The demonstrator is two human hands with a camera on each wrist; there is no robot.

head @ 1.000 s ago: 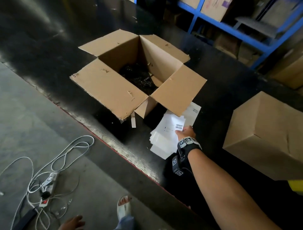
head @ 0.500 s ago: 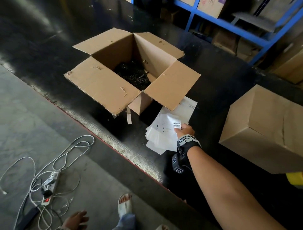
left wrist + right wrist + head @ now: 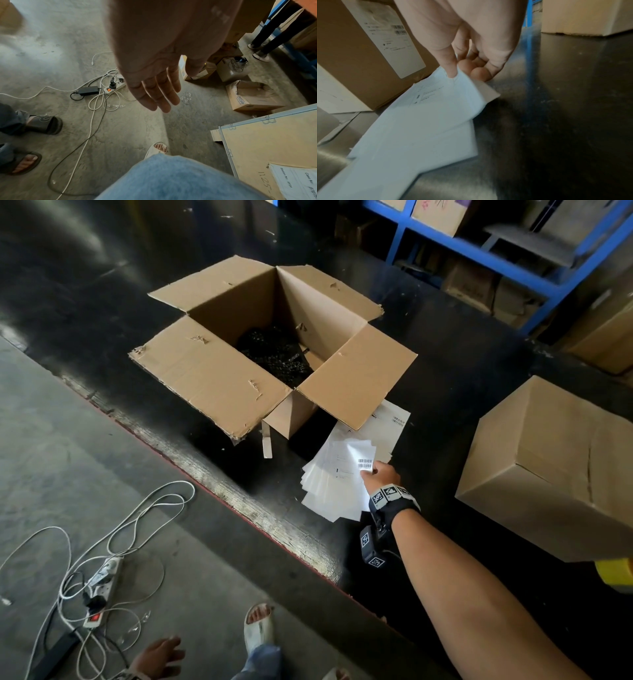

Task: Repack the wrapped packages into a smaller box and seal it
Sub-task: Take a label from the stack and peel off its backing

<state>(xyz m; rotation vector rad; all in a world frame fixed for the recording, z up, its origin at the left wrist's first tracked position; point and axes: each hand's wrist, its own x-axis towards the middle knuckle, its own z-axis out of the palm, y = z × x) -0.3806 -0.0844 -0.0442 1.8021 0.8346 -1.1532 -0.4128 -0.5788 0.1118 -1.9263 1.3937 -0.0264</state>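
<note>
An open cardboard box (image 3: 212, 371) sits on the black table with its flaps spread; a dark wrapped mass (image 3: 274, 354) lies at its bottom. In front of it lies a stack of white label sheets (image 3: 337, 487) with barcodes. My right hand (image 3: 378, 474) pinches the corner of the sheets (image 3: 426, 121) between thumb and fingers (image 3: 452, 67), lifting that corner off the table. A closed cardboard box (image 3: 555, 470) stands to the right. My left hand (image 3: 157, 657) hangs beside my leg, fingers (image 3: 157, 94) straight and holding nothing.
The table edge (image 3: 274, 525) runs diagonally, with concrete floor below. A power strip with tangled white cables (image 3: 99, 577) lies on the floor. Blue shelving (image 3: 479, 251) with cartons stands behind. Another person's sandalled feet (image 3: 42, 124) are near in the left wrist view.
My right hand has stayed on the sheets while the view shifted slightly. My left hand has come further into view at the bottom.
</note>
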